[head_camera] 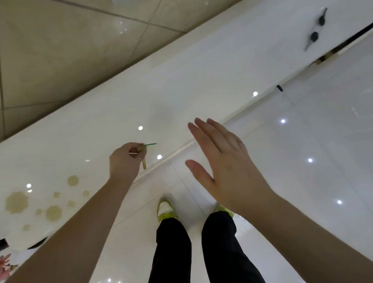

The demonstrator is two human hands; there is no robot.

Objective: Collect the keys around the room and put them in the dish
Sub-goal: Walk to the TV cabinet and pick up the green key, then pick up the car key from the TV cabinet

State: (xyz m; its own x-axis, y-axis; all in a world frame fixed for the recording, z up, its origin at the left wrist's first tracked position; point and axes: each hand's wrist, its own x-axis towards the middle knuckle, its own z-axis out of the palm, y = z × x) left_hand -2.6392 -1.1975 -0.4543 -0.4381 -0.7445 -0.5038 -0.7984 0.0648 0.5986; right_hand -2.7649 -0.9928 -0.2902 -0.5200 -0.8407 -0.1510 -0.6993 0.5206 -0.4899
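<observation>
The right hand (224,164) is nearest, its grip wide, fingers spread flat, holding and touching nothing, above the floor beside the near edge of the white surface (197,81). The left hand (125,159) has its grip closed around brass-coloured keys (142,156) with a green tag, over that near edge. Two black-headed keys (316,29) lie on the surface toward its right end.

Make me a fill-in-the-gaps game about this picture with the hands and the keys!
1. The left hand is closed on a brass-coloured ____.
2. The right hand is open and holds ____.
3. Two keys with black heads lie on the white ____.
4. The person's shoes are white and yellow-____.

Missing words: key; nothing; counter; green
</observation>
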